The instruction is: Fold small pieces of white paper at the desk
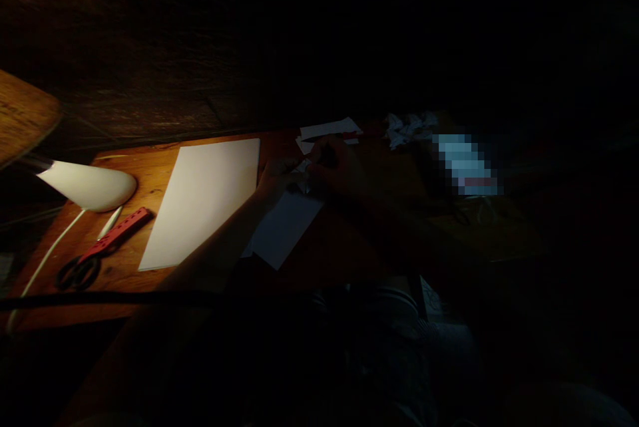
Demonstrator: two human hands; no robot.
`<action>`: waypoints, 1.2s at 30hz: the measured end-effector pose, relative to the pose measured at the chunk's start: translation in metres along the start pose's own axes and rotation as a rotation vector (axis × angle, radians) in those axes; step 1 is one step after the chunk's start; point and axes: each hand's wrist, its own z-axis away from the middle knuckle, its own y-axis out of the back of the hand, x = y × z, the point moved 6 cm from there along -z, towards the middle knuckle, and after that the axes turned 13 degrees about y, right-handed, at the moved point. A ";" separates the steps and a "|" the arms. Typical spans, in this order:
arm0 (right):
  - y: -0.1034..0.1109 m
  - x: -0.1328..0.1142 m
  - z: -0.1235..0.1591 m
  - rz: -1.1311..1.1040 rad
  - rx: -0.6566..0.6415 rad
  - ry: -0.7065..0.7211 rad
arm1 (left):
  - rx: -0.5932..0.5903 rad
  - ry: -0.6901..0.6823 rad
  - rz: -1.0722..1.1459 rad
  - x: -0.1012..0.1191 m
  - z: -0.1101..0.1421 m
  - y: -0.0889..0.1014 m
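In the dim middle of the table, my left hand (pixel 275 174) and my right hand (pixel 333 166) come together on a small folded piece of white paper (pixel 303 167). Fingers of both hands are closed on it, though darkness hides the exact grip. Just below them lie white paper slips (pixel 288 231), partly overlapping. Behind my right hand are more cut paper pieces (pixel 327 128), with something thin and red on them. Several small folded paper shapes (pixel 409 128) form a group at the back right.
A white paper stack (pixel 210 201) lies to the left on the wooden table (pixel 160 155). Farther left are a lamp (pixel 94 184), a slim white object (pixel 110 222) and black-handled scissors (pixel 82 272) with a red cover. A blurred-out bright rectangle (pixel 466 164) is at right. A dark cord (pixel 100 298) crosses the foreground.
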 end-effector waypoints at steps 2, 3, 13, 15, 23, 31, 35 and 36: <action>-0.001 -0.002 0.000 -0.008 -0.004 0.018 | -0.003 0.013 -0.002 -0.001 0.000 0.000; -0.001 -0.004 0.000 -0.010 -0.009 0.027 | -0.001 0.015 0.004 -0.001 0.000 0.001; -0.005 0.000 0.005 0.004 -0.059 -0.066 | -0.010 0.015 -0.054 0.000 0.002 -0.003; -0.005 0.005 0.005 -0.014 -0.048 -0.087 | -0.020 -0.001 -0.084 0.002 0.004 -0.004; 0.000 0.007 0.003 -0.117 0.004 -0.114 | -0.085 -0.087 -0.094 0.007 0.009 -0.007; 0.000 0.018 0.007 -0.226 0.071 -0.222 | -0.075 -0.125 -0.123 0.003 0.005 -0.006; -0.003 0.017 0.006 -0.217 0.041 -0.216 | -0.038 -0.102 -0.046 0.003 0.004 -0.002; -0.004 0.016 0.006 -0.201 0.010 -0.215 | -0.015 -0.098 -0.025 0.003 0.004 0.000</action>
